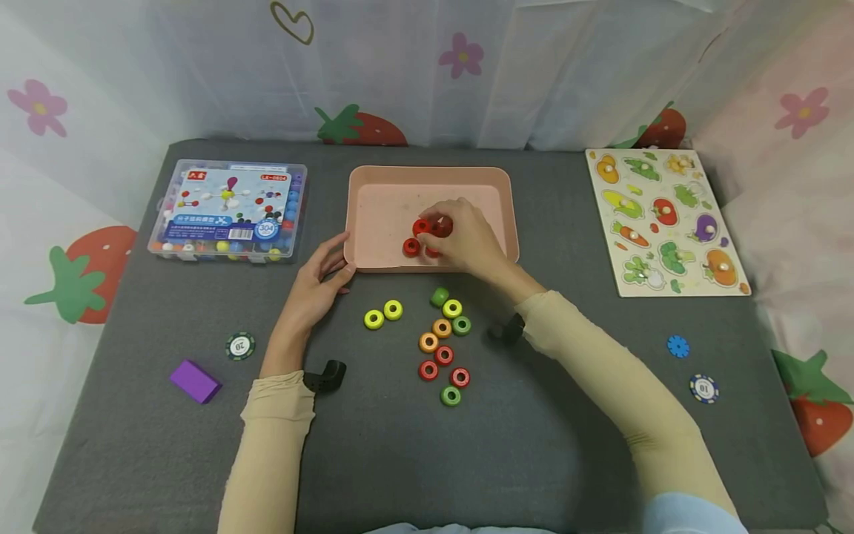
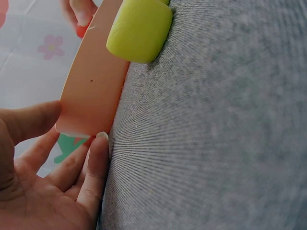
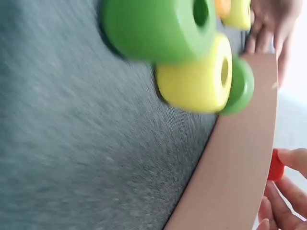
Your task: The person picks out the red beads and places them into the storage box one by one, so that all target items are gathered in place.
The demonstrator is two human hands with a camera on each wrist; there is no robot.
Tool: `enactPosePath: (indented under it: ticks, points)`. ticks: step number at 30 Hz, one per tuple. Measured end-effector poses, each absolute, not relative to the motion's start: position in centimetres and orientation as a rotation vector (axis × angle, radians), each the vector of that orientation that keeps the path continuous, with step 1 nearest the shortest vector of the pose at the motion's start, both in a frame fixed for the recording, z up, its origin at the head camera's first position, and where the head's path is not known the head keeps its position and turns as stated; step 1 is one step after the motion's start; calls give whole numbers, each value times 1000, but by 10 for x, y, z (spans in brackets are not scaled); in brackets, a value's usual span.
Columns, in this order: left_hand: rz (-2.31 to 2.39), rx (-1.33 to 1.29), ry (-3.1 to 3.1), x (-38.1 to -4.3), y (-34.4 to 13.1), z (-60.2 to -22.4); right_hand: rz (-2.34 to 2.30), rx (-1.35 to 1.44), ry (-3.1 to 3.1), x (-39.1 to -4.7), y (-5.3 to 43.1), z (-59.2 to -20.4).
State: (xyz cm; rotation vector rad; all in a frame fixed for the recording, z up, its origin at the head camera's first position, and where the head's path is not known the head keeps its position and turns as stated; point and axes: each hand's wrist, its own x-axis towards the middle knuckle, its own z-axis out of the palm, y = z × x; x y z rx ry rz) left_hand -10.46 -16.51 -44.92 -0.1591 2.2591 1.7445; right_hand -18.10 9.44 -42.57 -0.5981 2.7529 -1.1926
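My right hand (image 1: 467, 233) reaches into the shallow pink tray (image 1: 383, 182) and pinches a red ring bead (image 3: 276, 166) between thumb and fingers. Other red ring beads (image 1: 411, 247) lie on the tray floor beneath and beside those fingers, partly covered by them. At the tray's front left corner, my left hand (image 1: 319, 285) rests its fairly straight fingers and thumb against the outside and rim. On the grey table in front of the tray are yellow beads (image 1: 373, 320), orange beads (image 1: 428, 342), green beads (image 1: 451, 396) and more red beads (image 1: 459, 377).
A clear box of molecule-model parts (image 1: 230, 211) stands left of the tray, a vegetable puzzle board (image 1: 667, 222) right. A purple block (image 1: 196, 382) and a green-rimmed chip (image 1: 240, 345) lie left; a blue disc (image 1: 678, 346) and blue-rimmed chip (image 1: 703, 389) lie right.
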Motion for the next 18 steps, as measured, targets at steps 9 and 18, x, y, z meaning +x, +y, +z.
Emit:
enactPosePath:
  ticks: [9,18]
  points:
    - [1743,-151,2292,-107,-168,-464,-1085,-545,2793,-197,92,-431]
    - [1754,-136,2279,-106,-168,-460,-1099,-576,2762,-179,102,-424]
